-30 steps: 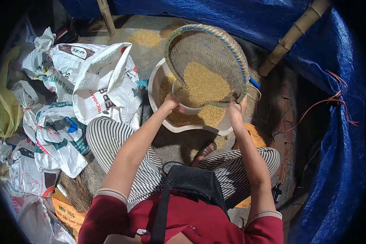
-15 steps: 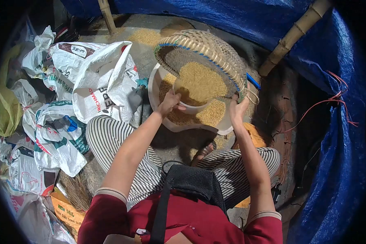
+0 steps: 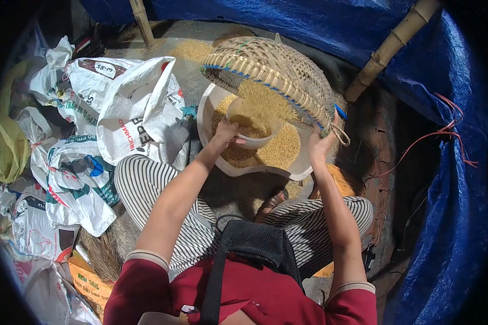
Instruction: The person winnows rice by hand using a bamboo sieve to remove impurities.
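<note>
The left hand (image 3: 228,134), just above the middle of the frame, is clasped on the rim of a small white round tub (image 3: 259,143), thumb and fingers closed over its near-left edge. To its right, the right hand (image 3: 321,145) grips the lower right end of a woven bamboo basket (image 3: 290,65), beside a cane loop (image 3: 341,136) and a bright blue piece (image 3: 340,112). The basket is tipped steeply, its woven underside turned up and its blue-bound rim facing lower left; blurred yellow grain (image 3: 263,105) runs from its mouth into the tub. Both are over a large cream basin (image 3: 295,173) at upper centre, which also contains grain.

Below the basin are a sandalled foot (image 3: 274,201) and the person's striped trousers (image 3: 149,187), with a black mesh bag (image 3: 260,244) at the lower centre. White printed sacks (image 3: 138,103) crowd the left side, with a yellowish bag (image 3: 8,135) at the far left and an orange printed sack (image 3: 89,287) at lower left. Loose grain (image 3: 192,50) lies on the floor at upper left of centre. A blue tarpaulin (image 3: 320,19) lines the top and right, where a bamboo pole (image 3: 393,46) leans.
</note>
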The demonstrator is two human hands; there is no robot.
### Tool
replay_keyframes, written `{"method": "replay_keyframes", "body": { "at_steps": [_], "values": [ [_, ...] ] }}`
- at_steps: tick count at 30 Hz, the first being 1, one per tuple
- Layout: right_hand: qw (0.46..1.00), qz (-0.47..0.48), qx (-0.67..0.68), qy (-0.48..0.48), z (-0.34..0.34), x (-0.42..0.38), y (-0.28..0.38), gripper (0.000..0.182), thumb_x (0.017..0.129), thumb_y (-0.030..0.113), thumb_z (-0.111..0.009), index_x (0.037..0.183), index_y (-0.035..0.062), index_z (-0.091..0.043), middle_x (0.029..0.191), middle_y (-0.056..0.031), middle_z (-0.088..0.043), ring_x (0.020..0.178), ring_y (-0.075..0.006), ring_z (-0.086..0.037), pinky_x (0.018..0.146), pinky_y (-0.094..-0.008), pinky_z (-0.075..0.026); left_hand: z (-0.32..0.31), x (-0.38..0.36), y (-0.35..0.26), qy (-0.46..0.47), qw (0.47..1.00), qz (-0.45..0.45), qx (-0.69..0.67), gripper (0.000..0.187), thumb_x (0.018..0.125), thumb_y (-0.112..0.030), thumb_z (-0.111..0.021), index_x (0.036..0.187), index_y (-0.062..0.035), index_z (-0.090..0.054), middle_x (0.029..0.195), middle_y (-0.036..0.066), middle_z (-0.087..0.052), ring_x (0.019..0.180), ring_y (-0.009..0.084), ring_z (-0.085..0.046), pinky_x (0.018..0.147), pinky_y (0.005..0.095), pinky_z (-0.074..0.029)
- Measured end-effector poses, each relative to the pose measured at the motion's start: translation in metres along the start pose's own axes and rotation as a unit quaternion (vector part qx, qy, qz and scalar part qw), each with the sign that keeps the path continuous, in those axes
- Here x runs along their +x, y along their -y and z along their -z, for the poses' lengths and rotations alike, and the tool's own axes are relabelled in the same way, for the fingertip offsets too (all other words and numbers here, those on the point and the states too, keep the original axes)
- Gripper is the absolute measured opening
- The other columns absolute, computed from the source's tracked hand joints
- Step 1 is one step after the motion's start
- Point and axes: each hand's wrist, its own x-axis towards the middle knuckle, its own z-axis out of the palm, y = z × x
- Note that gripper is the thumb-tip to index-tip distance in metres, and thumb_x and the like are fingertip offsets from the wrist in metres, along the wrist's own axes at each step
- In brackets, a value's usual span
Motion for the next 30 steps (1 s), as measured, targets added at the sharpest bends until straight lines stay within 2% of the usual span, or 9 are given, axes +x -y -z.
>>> {"method": "replay_keyframes", "body": {
  "at_steps": [2, 7, 9, 11, 19, 23, 25, 29, 30],
  "values": [
    [1.000, -0.005, 0.003, 0.008, 0.005, 0.003, 0.012, 0.069, 0.060, -0.017, -0.043, 0.124, 0.0058, -0.033, 0.122, -0.0154, -0.039, 0.116, -0.0265, -0.036, 0.098, -0.0343, -0.025, 0.000, -0.002, 0.001, 0.001, 0.999, -0.049, -0.011, 0.039, 0.083, -0.008, -0.043, 0.119, -0.0009, -0.030, 0.093, 0.012, -0.048, 0.074, 0.0215, -0.054, 0.055, 0.0348, -0.056],
    [0.999, 0.035, -0.022, 0.016, 0.008, 0.003, 0.002, 0.064, 0.062, -0.012, -0.051, 0.122, 0.0028, -0.035, 0.117, -0.0168, -0.041, 0.112, -0.0263, -0.037, 0.097, -0.0336, -0.023, -0.005, -0.006, -0.010, -0.024, 1.000, -0.010, -0.001, 0.039, 0.084, -0.009, -0.041, 0.120, -0.0028, -0.029, 0.095, 0.011, -0.047, 0.071, 0.0184, -0.053, 0.055, 0.0329, -0.055],
    [0.999, -0.013, 0.047, 0.019, 0.008, 0.003, -0.004, 0.063, 0.062, -0.012, -0.050, 0.121, 0.0027, -0.036, 0.117, -0.0167, -0.041, 0.112, -0.0264, -0.037, 0.097, -0.0337, -0.024, -0.005, -0.008, -0.011, -0.025, 1.000, -0.010, 0.004, 0.039, 0.084, -0.009, -0.041, 0.121, -0.0034, -0.029, 0.097, 0.011, -0.047, 0.071, 0.0178, -0.053, 0.055, 0.0323, -0.055],
    [1.000, -0.030, 0.008, 0.005, 0.005, 0.000, -0.014, 0.065, 0.061, -0.015, -0.047, 0.123, 0.0044, -0.035, 0.120, -0.0157, -0.040, 0.114, -0.0261, -0.037, 0.097, -0.0341, -0.025, -0.005, -0.015, -0.015, 0.017, 0.999, -0.038, -0.034, 0.049, 0.079, 0.000, -0.039, 0.124, -0.0050, -0.021, 0.109, 0.017, -0.045, 0.076, 0.0270, -0.058, 0.048, 0.0336, -0.056],
    [0.999, 0.008, -0.050, 0.000, 0.010, 0.006, 0.009, 0.067, 0.063, -0.016, -0.045, 0.125, 0.0069, -0.032, 0.122, -0.0146, -0.040, 0.114, -0.0240, -0.038, 0.096, -0.0334, -0.030, -0.001, 0.005, -0.002, 0.009, 0.999, -0.014, -0.038, 0.055, 0.076, 0.002, -0.046, 0.125, -0.0051, -0.021, 0.108, 0.015, -0.046, 0.078, 0.0253, -0.058, 0.048, 0.0340, -0.055],
    [0.999, 0.029, 0.036, 0.029, 0.009, 0.002, 0.011, 0.069, 0.059, -0.016, -0.045, 0.124, 0.0037, -0.033, 0.121, -0.0140, -0.040, 0.116, -0.0256, -0.034, 0.098, -0.0335, -0.023, -0.004, 0.000, -0.003, 0.001, 0.998, -0.038, -0.043, 0.059, 0.074, 0.004, -0.049, 0.125, -0.0050, -0.019, 0.109, 0.014, -0.046, 0.080, 0.0251, -0.058, 0.047, 0.0332, -0.055],
    [0.998, 0.030, -0.042, 0.020, 0.008, -0.002, 0.010, 0.067, 0.063, -0.016, -0.045, 0.125, 0.0065, -0.032, 0.119, -0.0140, -0.044, 0.111, -0.0237, -0.043, 0.092, -0.0317, -0.034, -0.003, 0.005, 0.001, 0.013, 0.997, -0.032, -0.066, 0.060, 0.074, 0.005, -0.049, 0.125, -0.0048, -0.019, 0.109, 0.014, -0.046, 0.080, 0.0250, -0.058, 0.047, 0.0328, -0.055],
    [0.998, 0.030, 0.002, 0.049, 0.007, -0.001, 0.007, 0.066, 0.063, -0.016, -0.046, 0.124, 0.0061, -0.033, 0.119, -0.0143, -0.044, 0.111, -0.0247, -0.042, 0.093, -0.0312, -0.034, -0.004, 0.003, -0.001, -0.020, 0.998, -0.012, -0.061, 0.061, 0.074, 0.006, -0.049, 0.126, -0.0046, -0.018, 0.105, 0.013, -0.047, 0.077, 0.0234, -0.058, 0.048, 0.0316, -0.055],
    [0.997, 0.041, -0.049, 0.030, 0.006, -0.002, 0.007, 0.066, 0.064, -0.016, -0.046, 0.124, 0.0061, -0.033, 0.118, -0.0143, -0.044, 0.111, -0.0249, -0.043, 0.093, -0.0311, -0.034, -0.001, 0.004, 0.002, -0.019, 0.998, -0.011, -0.060, 0.061, 0.074, 0.006, -0.049, 0.126, -0.0046, -0.018, 0.105, 0.013, -0.047, 0.077, 0.0234, -0.058, 0.048, 0.0316, -0.055]
  ]
}}
